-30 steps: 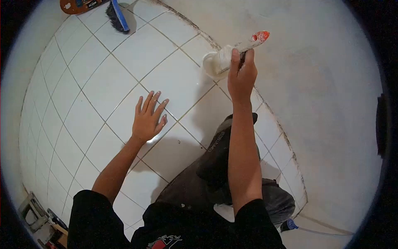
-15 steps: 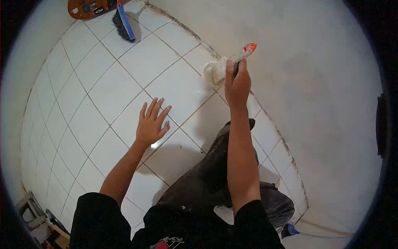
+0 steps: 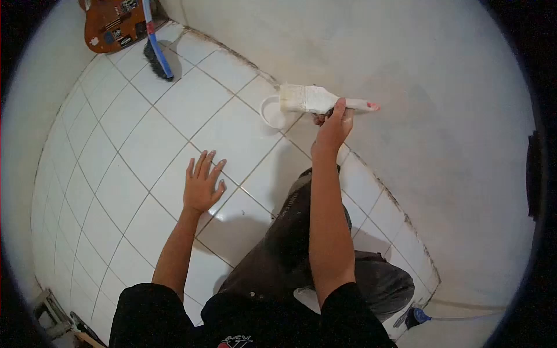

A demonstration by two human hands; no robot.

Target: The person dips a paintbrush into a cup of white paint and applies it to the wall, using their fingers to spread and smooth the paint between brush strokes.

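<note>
My right hand (image 3: 332,129) is closed around the handle of a wide paintbrush (image 3: 316,100) with white, paint-coated bristles and a red-tipped handle. The brush lies nearly sideways in view, bristles pointing left. Its bristle end overlaps the rim of a small white tub (image 3: 271,113) standing on the floor by the wall, with white contents inside. My left hand (image 3: 201,184) rests flat on the white tiled floor (image 3: 232,139), fingers spread and holding nothing.
A pale wall (image 3: 429,116) rises along the right, meeting the tiles at a rough, dirty edge. At the far corner are an orange-brown guitar (image 3: 113,26) with stickers and a blue broom (image 3: 159,57). A blue-headed tool (image 3: 416,316) lies at lower right.
My right hand has lifted the paintbrush out of the tub and turned it level, bristles left. My left hand stays flat on the floor; the view has shifted slightly.
</note>
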